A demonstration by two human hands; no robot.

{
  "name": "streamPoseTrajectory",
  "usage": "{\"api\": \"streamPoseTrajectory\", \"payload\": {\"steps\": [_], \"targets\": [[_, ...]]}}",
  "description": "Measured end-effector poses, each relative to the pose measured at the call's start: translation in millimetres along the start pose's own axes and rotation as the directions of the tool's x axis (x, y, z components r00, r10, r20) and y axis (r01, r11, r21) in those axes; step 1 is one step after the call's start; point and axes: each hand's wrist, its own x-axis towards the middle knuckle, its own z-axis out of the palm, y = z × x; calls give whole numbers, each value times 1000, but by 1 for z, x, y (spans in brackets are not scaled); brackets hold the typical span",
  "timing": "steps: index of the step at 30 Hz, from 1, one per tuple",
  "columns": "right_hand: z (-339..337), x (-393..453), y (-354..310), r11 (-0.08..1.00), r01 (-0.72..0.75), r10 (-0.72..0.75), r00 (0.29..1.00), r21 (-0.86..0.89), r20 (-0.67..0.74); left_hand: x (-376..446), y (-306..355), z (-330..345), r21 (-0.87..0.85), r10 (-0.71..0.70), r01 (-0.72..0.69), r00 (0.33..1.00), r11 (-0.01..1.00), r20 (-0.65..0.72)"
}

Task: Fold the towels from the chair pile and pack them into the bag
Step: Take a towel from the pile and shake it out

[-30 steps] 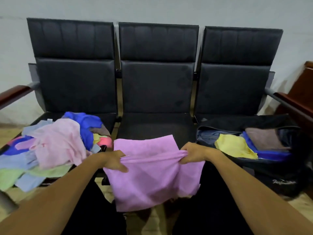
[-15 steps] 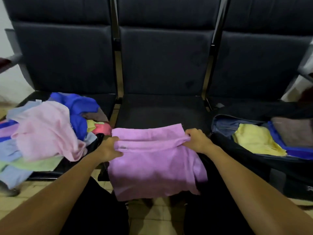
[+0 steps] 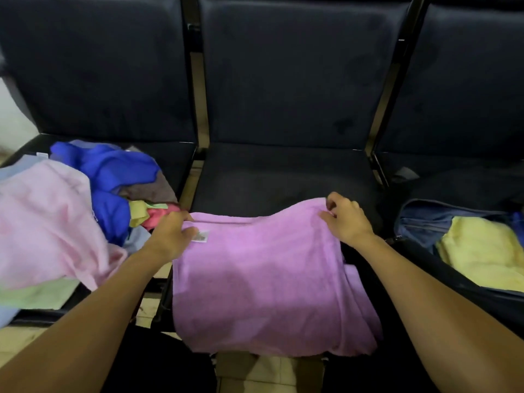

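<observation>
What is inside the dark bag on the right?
A folded yellow towel lies in the bag, with a blue edge beside it. Anything underneath is covered.

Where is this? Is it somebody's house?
Probably not a house. It looks like a waiting area: joined black padded seats stand in a row on a tiled floor. Someone folds a purple towel there, beside an open bag.
</observation>
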Motion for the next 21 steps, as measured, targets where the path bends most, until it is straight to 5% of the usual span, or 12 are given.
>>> {"api": "streamPoseTrajectory", "payload": {"steps": [4, 8, 17, 21], "targets": [[15, 13, -2, 999, -37, 38, 999, -27, 35, 12, -3, 3, 153, 123, -111, 990, 982, -74], [25, 15, -5, 996, -1, 11, 994, -94, 108, 19, 0, 7, 195, 167, -167, 986, 966, 18], [25, 16, -6, 989, -40, -8, 946, 142, 325, 18, 11, 4, 228, 133, -166, 979, 960, 155], [10, 14, -8, 974, 32, -87, 966, 222, 244, 12, 20, -7, 152, 85, -110, 983, 982, 165]]}}
